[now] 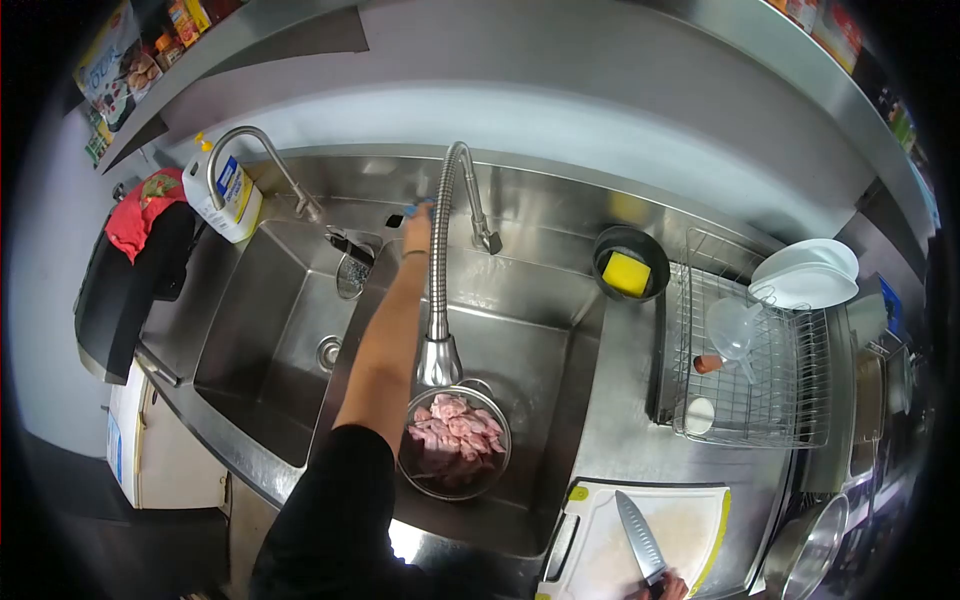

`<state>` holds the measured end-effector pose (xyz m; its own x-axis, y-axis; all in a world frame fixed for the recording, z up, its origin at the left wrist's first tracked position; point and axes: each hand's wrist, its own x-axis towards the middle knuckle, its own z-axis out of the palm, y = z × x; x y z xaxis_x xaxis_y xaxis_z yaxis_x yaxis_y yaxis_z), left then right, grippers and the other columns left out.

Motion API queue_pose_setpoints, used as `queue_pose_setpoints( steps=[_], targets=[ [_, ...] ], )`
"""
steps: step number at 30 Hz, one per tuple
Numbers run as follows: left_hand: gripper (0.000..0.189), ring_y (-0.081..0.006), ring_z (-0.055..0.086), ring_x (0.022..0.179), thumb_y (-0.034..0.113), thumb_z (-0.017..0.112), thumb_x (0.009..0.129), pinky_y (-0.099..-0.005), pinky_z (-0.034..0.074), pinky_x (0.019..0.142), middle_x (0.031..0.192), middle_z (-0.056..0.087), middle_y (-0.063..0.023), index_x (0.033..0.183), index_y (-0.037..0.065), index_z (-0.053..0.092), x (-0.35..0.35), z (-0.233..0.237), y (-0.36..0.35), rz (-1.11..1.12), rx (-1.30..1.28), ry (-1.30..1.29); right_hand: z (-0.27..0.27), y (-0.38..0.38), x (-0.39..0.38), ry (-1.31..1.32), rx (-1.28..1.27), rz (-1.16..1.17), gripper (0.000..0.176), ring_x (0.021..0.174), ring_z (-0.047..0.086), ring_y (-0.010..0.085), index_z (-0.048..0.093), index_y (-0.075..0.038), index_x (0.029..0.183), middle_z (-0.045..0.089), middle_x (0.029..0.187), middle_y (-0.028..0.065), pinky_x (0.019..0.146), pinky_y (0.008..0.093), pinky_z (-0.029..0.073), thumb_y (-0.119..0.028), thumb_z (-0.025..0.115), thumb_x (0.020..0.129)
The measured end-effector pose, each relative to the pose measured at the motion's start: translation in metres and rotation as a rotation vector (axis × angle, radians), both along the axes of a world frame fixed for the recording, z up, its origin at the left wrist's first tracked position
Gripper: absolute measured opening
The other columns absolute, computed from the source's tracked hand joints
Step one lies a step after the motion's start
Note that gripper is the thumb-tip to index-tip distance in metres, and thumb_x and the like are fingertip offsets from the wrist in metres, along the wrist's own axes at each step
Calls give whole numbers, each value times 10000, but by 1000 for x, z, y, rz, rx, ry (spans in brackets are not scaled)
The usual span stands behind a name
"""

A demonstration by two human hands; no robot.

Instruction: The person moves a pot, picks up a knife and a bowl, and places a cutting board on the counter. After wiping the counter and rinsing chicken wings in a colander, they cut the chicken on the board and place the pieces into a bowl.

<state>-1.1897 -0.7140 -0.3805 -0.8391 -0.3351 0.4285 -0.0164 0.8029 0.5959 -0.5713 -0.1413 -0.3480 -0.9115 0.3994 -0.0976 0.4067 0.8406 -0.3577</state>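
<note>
My left arm stretches across the double sink to its back ledge. There my left hand (418, 235) is partly covered by the spring tap (437, 240). Its fingers appear closed at a small blue thing (411, 210) whose kind I cannot make out. At the bottom edge my right hand (675, 587) grips the handle of a kitchen knife (640, 535), whose blade lies over a white cutting board (590, 540) with a yellow-green edge. Below the tap head, a metal strainer (506, 425) full of raw, pink meat pieces (455, 440) sits in the right basin.
The left basin (265, 340) has a second tap (260, 135) and a small strainer (352, 275). A white jug (232, 205) stands behind it. On the right are a black bowl (603, 245) with a yellow sponge (626, 273), and a wire rack (765, 438) with white plates (805, 275).
</note>
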Motion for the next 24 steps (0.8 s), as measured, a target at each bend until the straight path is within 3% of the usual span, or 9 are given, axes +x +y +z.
queue_pose_setpoints(
  steps=[3,8,10,11,12,15,17,19,24],
  targets=[
    [306,-414,573,899,-18,593,781,-467,466,778,1011,600,-214,1075,42,537,21,9,51,-292,-36,-4,4,0,-1,-22,-16,18,414,1023,493,346,548,-65,1158,545,1085,165,896,447,406,-279,644,817],
    [343,-355,610,910,85,437,864,-416,503,808,1086,584,-196,1201,107,492,50,-20,32,-332,-181,16,8,-5,-9,-3,-25,14,425,1022,497,358,557,-32,1146,558,1103,180,902,455,401,-280,659,817],
    [360,-343,595,955,86,460,848,-404,510,809,1127,571,-187,1206,60,476,66,-35,12,-163,-527,188,7,-5,-10,9,-5,38,421,1022,498,360,561,-29,1142,561,1097,182,897,456,404,-282,660,819],
    [367,-333,555,1031,69,462,844,-388,508,818,1182,547,-173,1209,35,464,75,-35,5,-45,-451,-350,8,-5,-7,26,20,45,418,1022,499,363,565,-26,1137,563,1090,184,892,457,407,-283,662,822],
    [369,-335,515,1082,66,465,842,-384,491,851,1182,538,-169,1207,18,450,86,-49,-9,-52,-558,54,10,-8,-5,24,26,26,418,1022,499,363,565,-26,1137,563,1090,184,892,457,407,-283,662,822],
    [443,-367,535,1044,40,595,744,-409,450,917,1051,584,-173,1176,25,497,117,-52,-12,-63,-447,-302,12,-17,-7,32,8,-44,415,1025,499,368,562,-29,1132,565,1090,183,879,459,411,-293,658,827],
    [464,-363,547,1040,4,601,728,-426,447,915,1050,596,-175,1183,39,513,135,-62,6,-139,-30,-337,9,-16,-5,46,21,-33,420,1029,497,373,551,-28,1135,566,1090,182,882,463,406,-303,649,833],
    [377,-371,563,997,1,594,766,-423,460,877,1114,581,-189,1139,41,552,141,-39,60,-353,-154,99,7,-16,-5,40,27,-58,422,1037,494,377,539,-26,1146,565,1096,181,899,468,393,-301,635,841],
    [445,-350,551,993,-9,597,731,-411,446,901,1104,591,-157,1165,61,529,95,30,172,-343,-250,284,18,-19,-9,3,42,-59,382,1041,497,368,556,-46,1122,567,1095,177,892,456,404,-295,631,843]
  ],
)
